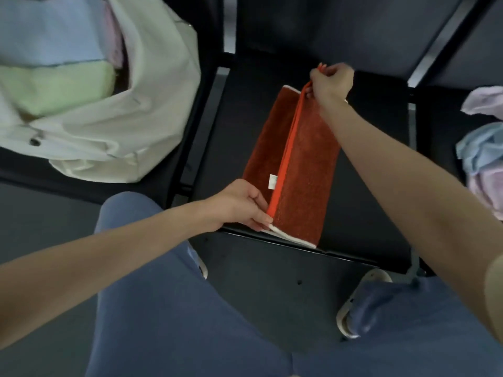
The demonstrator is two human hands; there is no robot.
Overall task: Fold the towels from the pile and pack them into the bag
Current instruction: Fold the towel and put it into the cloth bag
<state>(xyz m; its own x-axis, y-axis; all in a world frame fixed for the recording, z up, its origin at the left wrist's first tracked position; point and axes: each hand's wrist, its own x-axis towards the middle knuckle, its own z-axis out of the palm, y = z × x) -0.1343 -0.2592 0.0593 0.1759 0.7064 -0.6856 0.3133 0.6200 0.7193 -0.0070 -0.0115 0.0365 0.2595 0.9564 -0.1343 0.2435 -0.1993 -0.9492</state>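
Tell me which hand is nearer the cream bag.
Left. The left hand pinches the orange towel's near end, close beside the cream bag; the right hand grips the far end, farther away.

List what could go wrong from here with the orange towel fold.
1. The orange towel is held only by pinches at its two ends, left hand near, right hand far; a slip could let the raised edge drop and skew the fold.
2. Its near end lies at the front edge of the black seat, so it might slide off.
3. The white bag already looks well filled with towels, so fitting this one may be tight.
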